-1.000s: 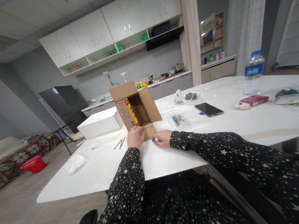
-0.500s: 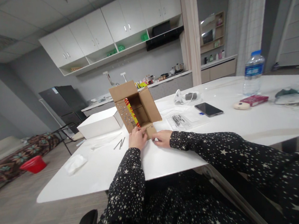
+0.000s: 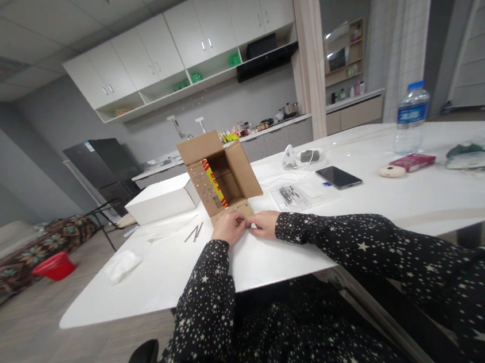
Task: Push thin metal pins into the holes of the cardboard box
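Note:
An open cardboard box (image 3: 229, 177) stands on the white table in front of me, its flaps spread. Small pale dots stud its left flap (image 3: 203, 188), and a short row of dots marks the near flap. Yellow and red printed tape runs down the left inner edge. At the near flap, my left hand (image 3: 229, 228) reaches its fingertips across to those of my right hand (image 3: 265, 225). Both sets of fingers are closed in a pinch, and whatever lies between them is too small or hidden to make out. My right hand rests on the tabletop.
Left of the box are a white box (image 3: 161, 198), two thin dark sticks (image 3: 193, 233) and a crumpled tissue (image 3: 122, 266). Rightward lie a clear plastic packet (image 3: 291, 197), a phone (image 3: 338, 176), a pink box (image 3: 414, 162) and a water bottle (image 3: 412, 120).
My left hand has moved right and slightly down, from the near flap's left side to meet my right fingertips. My right hand and the box have stayed in place.

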Tool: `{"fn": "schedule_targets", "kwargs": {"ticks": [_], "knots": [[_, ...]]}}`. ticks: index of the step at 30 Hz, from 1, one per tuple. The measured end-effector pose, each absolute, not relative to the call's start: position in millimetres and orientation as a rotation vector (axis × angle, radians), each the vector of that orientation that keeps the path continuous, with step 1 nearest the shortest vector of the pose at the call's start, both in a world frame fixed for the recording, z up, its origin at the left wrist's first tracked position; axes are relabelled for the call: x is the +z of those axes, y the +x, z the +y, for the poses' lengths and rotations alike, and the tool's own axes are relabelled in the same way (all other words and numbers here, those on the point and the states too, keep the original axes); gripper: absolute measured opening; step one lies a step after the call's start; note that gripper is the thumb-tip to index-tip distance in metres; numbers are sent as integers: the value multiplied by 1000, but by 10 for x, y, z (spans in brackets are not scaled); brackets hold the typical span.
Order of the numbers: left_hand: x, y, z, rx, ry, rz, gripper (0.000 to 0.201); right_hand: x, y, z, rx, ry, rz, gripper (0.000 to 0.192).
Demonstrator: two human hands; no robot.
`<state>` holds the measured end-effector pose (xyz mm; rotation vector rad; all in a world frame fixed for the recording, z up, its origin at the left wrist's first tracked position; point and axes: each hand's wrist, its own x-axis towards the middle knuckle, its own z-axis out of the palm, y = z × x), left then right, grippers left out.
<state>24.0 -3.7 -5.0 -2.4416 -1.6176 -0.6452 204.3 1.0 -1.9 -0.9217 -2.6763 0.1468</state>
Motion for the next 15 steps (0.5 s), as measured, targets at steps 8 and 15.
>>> {"fn": "schedule_targets", "kwargs": {"ticks": [8,15], "knots": [[-73,223,-20,-603,-2498,-1672,19,-8,2043,2,148,-923,-2684,28],[-88,238,-23,-594,-2486,-1723,20,-2,2049,-4,155,-926,-2681,29]]}}
